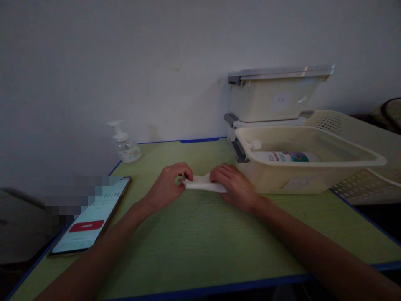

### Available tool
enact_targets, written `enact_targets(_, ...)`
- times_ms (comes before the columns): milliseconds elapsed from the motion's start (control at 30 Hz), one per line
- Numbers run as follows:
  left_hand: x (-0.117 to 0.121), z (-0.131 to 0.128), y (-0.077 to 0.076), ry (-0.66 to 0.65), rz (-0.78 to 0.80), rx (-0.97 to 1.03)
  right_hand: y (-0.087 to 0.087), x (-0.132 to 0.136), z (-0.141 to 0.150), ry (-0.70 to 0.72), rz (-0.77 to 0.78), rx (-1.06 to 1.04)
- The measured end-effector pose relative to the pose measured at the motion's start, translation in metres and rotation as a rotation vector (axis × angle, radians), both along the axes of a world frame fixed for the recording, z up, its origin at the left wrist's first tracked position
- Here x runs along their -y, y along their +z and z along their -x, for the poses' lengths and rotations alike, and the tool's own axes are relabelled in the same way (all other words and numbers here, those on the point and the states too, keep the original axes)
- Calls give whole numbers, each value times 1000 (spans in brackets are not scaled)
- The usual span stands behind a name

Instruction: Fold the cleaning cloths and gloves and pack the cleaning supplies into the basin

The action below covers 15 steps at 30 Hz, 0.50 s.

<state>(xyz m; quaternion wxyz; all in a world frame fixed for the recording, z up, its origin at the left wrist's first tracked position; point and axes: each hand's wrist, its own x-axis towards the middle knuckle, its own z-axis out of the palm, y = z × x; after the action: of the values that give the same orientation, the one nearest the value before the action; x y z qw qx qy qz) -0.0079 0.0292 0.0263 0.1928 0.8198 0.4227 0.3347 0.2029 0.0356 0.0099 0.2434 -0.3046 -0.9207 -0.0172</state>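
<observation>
A small folded white cloth or tissue lies on the green table near its middle. My left hand is curled and pinches the cloth's left end. My right hand rests palm down on the cloth's right end with its fingers pressed onto it. Both forearms reach in from the bottom edge.
A lit phone lies at the table's left edge. A clear pump bottle stands by the wall. At the right sits a cream tub holding a bottle, with lidded boxes behind and a perforated basket beside it.
</observation>
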Motion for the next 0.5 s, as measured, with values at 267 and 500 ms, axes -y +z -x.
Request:
enact_targets(267, -9, 5, -20, -249, -84, -281, -4, 0, 0, 178, -102, 327)
enact_targets(500, -5, 9, -13, -316, 112, -340, 6, 3, -5, 202, 168, 293)
